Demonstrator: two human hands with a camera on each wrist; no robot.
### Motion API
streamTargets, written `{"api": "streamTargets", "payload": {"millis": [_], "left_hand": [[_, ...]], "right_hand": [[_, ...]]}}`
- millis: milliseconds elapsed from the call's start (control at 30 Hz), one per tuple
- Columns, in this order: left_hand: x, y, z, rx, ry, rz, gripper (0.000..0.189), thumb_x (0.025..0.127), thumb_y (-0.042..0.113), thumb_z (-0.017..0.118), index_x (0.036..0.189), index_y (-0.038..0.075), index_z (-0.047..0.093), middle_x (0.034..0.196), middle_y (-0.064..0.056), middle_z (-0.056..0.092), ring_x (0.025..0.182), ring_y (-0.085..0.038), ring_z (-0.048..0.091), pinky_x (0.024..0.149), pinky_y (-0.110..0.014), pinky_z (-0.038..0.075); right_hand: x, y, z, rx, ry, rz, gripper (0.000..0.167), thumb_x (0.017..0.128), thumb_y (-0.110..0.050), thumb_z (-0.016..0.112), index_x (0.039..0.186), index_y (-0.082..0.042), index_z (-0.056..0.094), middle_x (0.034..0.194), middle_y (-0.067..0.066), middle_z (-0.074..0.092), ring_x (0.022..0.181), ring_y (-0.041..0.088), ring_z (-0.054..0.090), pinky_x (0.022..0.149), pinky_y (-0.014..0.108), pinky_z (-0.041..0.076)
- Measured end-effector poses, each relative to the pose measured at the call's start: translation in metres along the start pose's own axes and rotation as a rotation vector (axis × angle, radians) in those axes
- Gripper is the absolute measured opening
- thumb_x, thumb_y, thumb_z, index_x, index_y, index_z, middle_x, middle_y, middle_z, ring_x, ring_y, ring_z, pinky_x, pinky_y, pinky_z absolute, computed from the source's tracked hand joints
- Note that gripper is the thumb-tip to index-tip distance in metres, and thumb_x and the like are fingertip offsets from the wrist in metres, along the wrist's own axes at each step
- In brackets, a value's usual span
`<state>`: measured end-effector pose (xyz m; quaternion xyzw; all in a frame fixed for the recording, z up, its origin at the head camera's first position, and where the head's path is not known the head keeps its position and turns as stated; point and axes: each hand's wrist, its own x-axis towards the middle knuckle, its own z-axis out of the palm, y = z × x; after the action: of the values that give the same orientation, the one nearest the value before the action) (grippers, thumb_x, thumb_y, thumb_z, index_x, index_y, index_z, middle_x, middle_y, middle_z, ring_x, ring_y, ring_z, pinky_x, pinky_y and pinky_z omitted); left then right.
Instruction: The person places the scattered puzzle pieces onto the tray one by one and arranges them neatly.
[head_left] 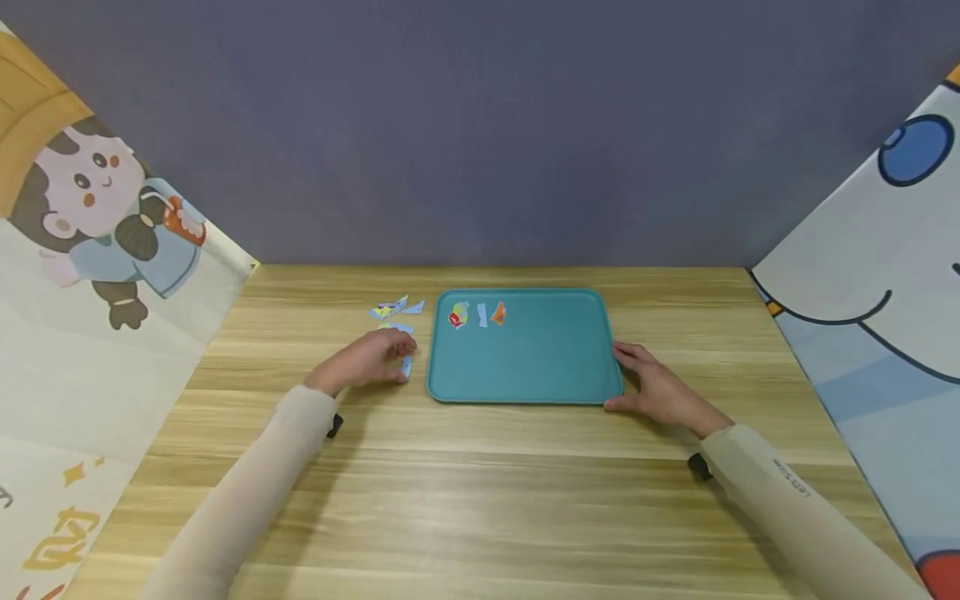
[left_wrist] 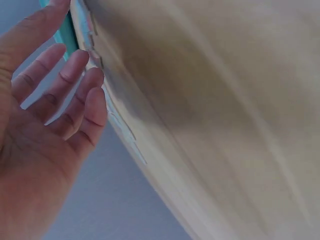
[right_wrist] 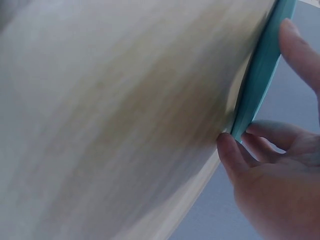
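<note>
On the wooden table lies a teal rectangular tray [head_left: 536,350] with three small flat printed pieces in its upper left: a multicoloured piece [head_left: 458,315], a pale blue strip [head_left: 482,315] and an orange piece [head_left: 498,313]. My right hand [head_left: 652,387] grips the tray's front right corner, thumb at the front rim, fingers at the right side. Left of the tray, my left hand [head_left: 367,360] hovers with loosely bent fingers over similar flat pieces. One light blue piece [head_left: 406,367] shows between its thumb and fingers, partly hidden. The left wrist view shows the fingers [left_wrist: 95,107] spread and apart.
Beyond the left hand lie more irregular pieces, a blue and yellow one [head_left: 387,309] and a pale blue one [head_left: 414,307]. A grey wall [head_left: 495,133] stands behind the table, with cartoon-printed panels [head_left: 112,208] at the sides.
</note>
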<state>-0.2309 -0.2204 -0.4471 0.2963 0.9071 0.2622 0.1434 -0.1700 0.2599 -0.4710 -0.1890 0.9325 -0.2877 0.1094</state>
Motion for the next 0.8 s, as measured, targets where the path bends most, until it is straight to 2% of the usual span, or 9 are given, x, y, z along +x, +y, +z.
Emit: {"api": "streamTargets", "payload": {"millis": [133,367,600,800], "left_hand": [[-0.003,0.001,0.002,0.011,-0.001,0.023,0.046,0.073,0.004,0.081,0.113,-0.001,0.06,0.106,-0.01,0.061,0.097,-0.026,0.058,0.087,-0.04,0.048],[-0.002,-0.003,0.006,0.031,0.002,0.023,0.045,0.073,0.004,0.08,0.114,0.001,0.061,0.11,-0.008,0.06,0.099,-0.024,0.058,0.087,-0.037,0.048],[0.0,0.0,0.009,0.119,0.011,0.044,0.043,0.074,0.009,0.078,0.113,0.003,0.061,0.102,-0.008,0.059,0.094,-0.023,0.055,0.085,-0.039,0.045],[0.003,0.001,0.013,0.147,0.03,0.04,0.041,0.072,0.012,0.076,0.109,0.005,0.061,0.096,-0.005,0.057,0.091,-0.021,0.053,0.082,-0.036,0.045]], "right_hand": [[0.0,0.0,-0.001,0.0,-0.001,0.0,0.098,0.074,-0.036,0.08,0.144,0.008,0.027,0.149,0.02,0.022,0.134,0.041,0.023,0.102,0.055,0.029],[0.0,0.0,-0.001,-0.005,0.0,0.004,0.098,0.074,-0.038,0.08,0.144,0.008,0.027,0.149,0.02,0.022,0.134,0.042,0.023,0.103,0.055,0.029],[0.0,-0.001,0.0,-0.008,0.003,0.005,0.098,0.074,-0.038,0.08,0.144,0.008,0.028,0.149,0.02,0.023,0.134,0.042,0.023,0.103,0.055,0.028],[-0.001,-0.001,0.0,-0.004,0.008,0.001,0.098,0.075,-0.038,0.08,0.144,0.008,0.028,0.149,0.02,0.023,0.134,0.041,0.024,0.103,0.055,0.029]]}}
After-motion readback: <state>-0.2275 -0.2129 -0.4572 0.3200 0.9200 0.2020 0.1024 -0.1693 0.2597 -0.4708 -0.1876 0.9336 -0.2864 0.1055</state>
